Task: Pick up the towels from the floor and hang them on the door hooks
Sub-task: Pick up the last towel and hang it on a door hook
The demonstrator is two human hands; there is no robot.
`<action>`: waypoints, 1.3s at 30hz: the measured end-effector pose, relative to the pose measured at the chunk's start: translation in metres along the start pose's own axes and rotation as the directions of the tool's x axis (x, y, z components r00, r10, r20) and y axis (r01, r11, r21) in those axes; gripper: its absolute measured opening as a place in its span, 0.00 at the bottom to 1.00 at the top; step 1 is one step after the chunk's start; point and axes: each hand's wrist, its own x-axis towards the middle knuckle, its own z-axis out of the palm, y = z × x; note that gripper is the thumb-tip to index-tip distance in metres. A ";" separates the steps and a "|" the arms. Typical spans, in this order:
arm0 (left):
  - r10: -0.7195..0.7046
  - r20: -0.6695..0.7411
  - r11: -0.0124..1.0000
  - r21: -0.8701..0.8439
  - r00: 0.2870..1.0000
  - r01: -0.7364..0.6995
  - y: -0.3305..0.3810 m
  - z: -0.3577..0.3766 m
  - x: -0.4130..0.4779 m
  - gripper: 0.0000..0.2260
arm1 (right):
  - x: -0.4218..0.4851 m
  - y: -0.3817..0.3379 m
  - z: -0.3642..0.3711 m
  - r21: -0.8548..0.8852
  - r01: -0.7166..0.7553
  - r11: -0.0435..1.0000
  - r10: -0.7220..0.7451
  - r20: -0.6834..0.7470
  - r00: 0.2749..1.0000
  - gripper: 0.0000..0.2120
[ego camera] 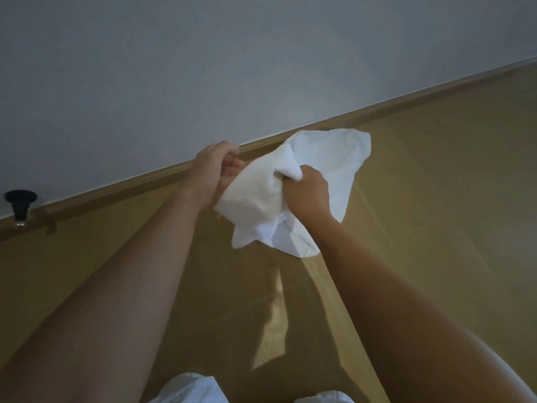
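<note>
OK, crumpled white terry towel [293,193] is held up off the tan wood floor [436,199], near the baseboard. R hand [306,196] fisted tight on a bunch of it; L hand [213,170] curled closed at its left edge, fingers partly hidden. Black doorstop knob [20,203] on grey wall, far left.

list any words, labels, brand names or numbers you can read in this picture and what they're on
None: no readable text shows anywhere.
The crumpled white towel, gripped by the left hand and the right hand, shows no tag or print.
The plain grey wall, the wooden floor and the black round doorstop carry no markings.
</note>
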 end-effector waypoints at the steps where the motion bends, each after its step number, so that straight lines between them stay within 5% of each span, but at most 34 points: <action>1: 0.008 -0.078 1.000 -0.001 0.997 -0.008 -0.015 -0.002 0.002 0.07 | 0.002 -0.003 -0.004 0.083 -0.071 0.994 0.075 -0.038 0.996 0.12; 3: -0.037 -0.051 0.994 0.104 0.998 0.042 -0.042 -0.003 0.000 0.07 | 0.004 -0.010 -0.014 0.251 -0.198 0.948 0.211 -0.025 0.977 0.13; 5: -0.092 0.109 0.901 0.432 0.990 0.036 -0.068 -0.003 -0.003 0.13 | 0.003 -0.018 -0.024 0.431 -0.317 0.845 0.332 0.043 0.942 0.12; 7: -0.194 0.227 0.717 0.697 0.954 -0.020 -0.087 0.002 -0.005 0.27 | 0.000 -0.028 -0.030 0.553 -0.387 0.738 0.396 0.109 0.912 0.09; 9: -0.209 0.248 0.679 0.733 0.946 -0.042 -0.097 0.008 -0.006 0.42 | -0.003 -0.036 -0.034 0.594 -0.421 0.685 0.416 0.155 0.896 0.08; 11: -0.075 0.221 0.806 0.588 0.972 -0.072 -0.098 0.014 -0.007 0.39 | -0.006 -0.042 -0.038 0.622 -0.425 0.658 0.413 0.174 0.894 0.08; 14: 0.019 -0.032 0.933 0.361 0.999 -0.006 -0.080 0.022 -0.007 0.18 | -0.010 -0.046 -0.042 0.674 -0.367 0.641 0.386 0.131 0.913 0.07; 17: 0.171 -0.178 0.925 0.367 0.969 -0.095 -0.050 0.026 -0.010 0.09 | -0.011 -0.043 -0.040 0.576 -0.195 0.794 0.255 -0.024 0.967 0.05; 21: 0.254 -0.131 0.930 0.306 0.958 -0.205 -0.001 0.038 -0.024 0.04 | -0.019 -0.041 -0.034 0.456 -0.040 0.889 0.084 -0.078 0.993 0.07; 24: 0.319 -0.184 0.894 0.385 0.930 -0.230 0.031 0.044 -0.026 0.04 | -0.021 -0.041 -0.028 0.299 0.042 0.953 -0.037 -0.023 0.999 0.28; 28: 0.202 -0.222 0.952 -0.183 0.954 -0.245 0.076 0.042 -0.033 0.06 | -0.028 -0.043 -0.030 0.110 0.239 0.965 -0.258 0.224 0.940 0.23; 31: 0.211 -0.171 0.886 -0.382 0.963 -0.262 0.101 0.045 -0.044 0.05 | -0.026 -0.042 -0.034 -0.012 0.271 0.963 -0.270 0.051 0.962 0.16; 33: 0.248 -0.210 0.917 -0.263 0.946 -0.299 0.104 0.045 -0.048 0.06 | -0.023 -0.047 -0.044 0.092 0.282 0.955 -0.271 -0.111 0.956 0.12; 35: 0.361 -0.297 0.932 0.151 0.884 -0.330 0.099 0.042 -0.045 0.08 | -0.019 -0.054 -0.058 0.177 0.322 0.930 -0.295 -0.162 0.942 0.09; 37: 0.515 -0.292 0.786 0.537 0.806 -0.308 0.087 0.039 -0.042 0.04 | -0.019 -0.059 -0.069 0.194 0.362 0.912 -0.340 -0.137 0.930 0.08; 39: 0.576 -0.132 0.623 0.710 0.807 -0.329 0.075 0.040 -0.042 0.22 | -0.019 -0.061 -0.075 0.135 0.397 0.908 -0.391 -0.068 0.918 0.08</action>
